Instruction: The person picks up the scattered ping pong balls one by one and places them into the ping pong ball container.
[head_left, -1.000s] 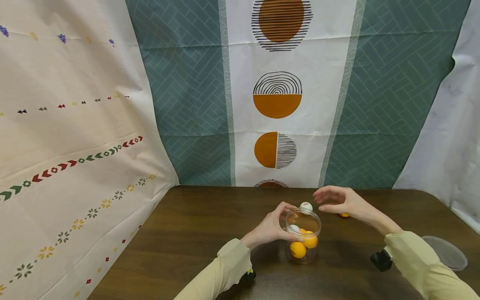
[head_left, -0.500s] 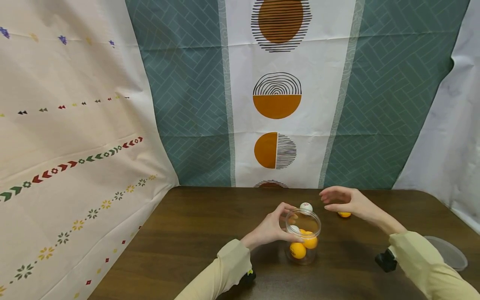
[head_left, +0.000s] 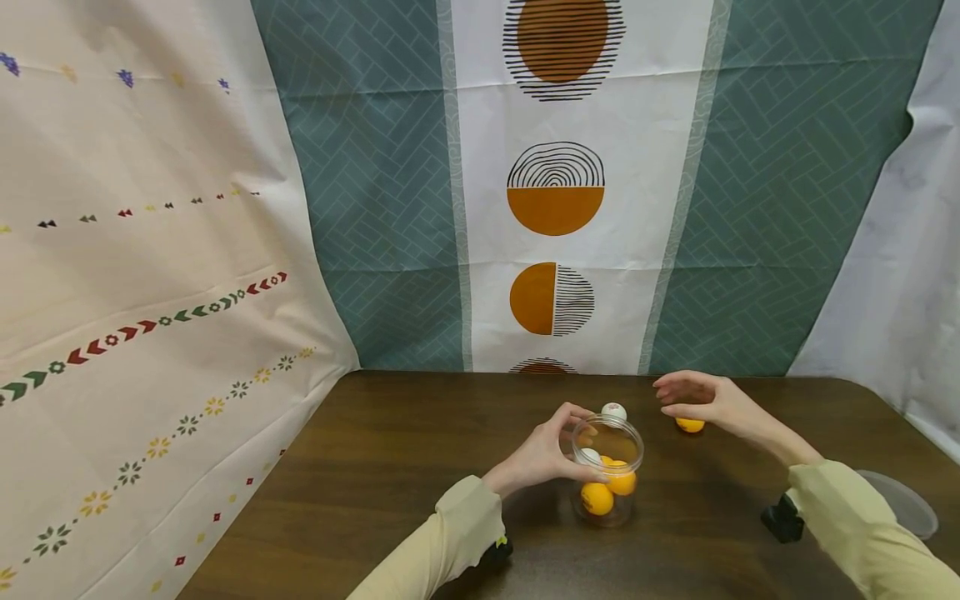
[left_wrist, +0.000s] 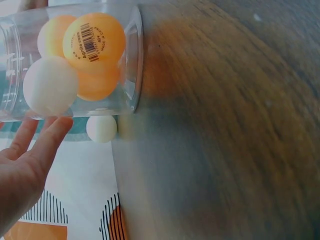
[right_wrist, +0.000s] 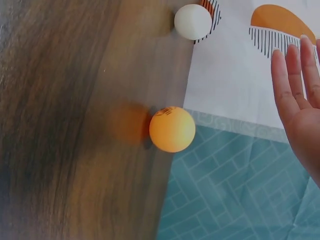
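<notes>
My left hand [head_left: 543, 450] holds a clear plastic jar [head_left: 637, 463] upright on the table, thumb and fingers round its upper part. Inside the jar lie several table tennis balls: a white ball [left_wrist: 51, 86] beside orange ones, such as the printed orange ball [left_wrist: 97, 40]. Just behind the jar rests another white ball [head_left: 613, 411] on the table. My right hand [head_left: 708, 400], fingers loosely bent and holding nothing, hovers above an orange ball [head_left: 690, 425]. In the right wrist view, that orange ball [right_wrist: 172, 129] sits apart from the fingers [right_wrist: 283, 90].
A translucent round lid [head_left: 900, 504] lies at the right of the brown wooden table [head_left: 390, 467], partly behind the right sleeve. Patterned cloth [head_left: 360, 208] hangs along the table's back, with more cloth at both sides.
My right hand has moved to the right, away from the jar and the loose white ball, and more of the orange ball shows below it. The left hand and jar stay put.
</notes>
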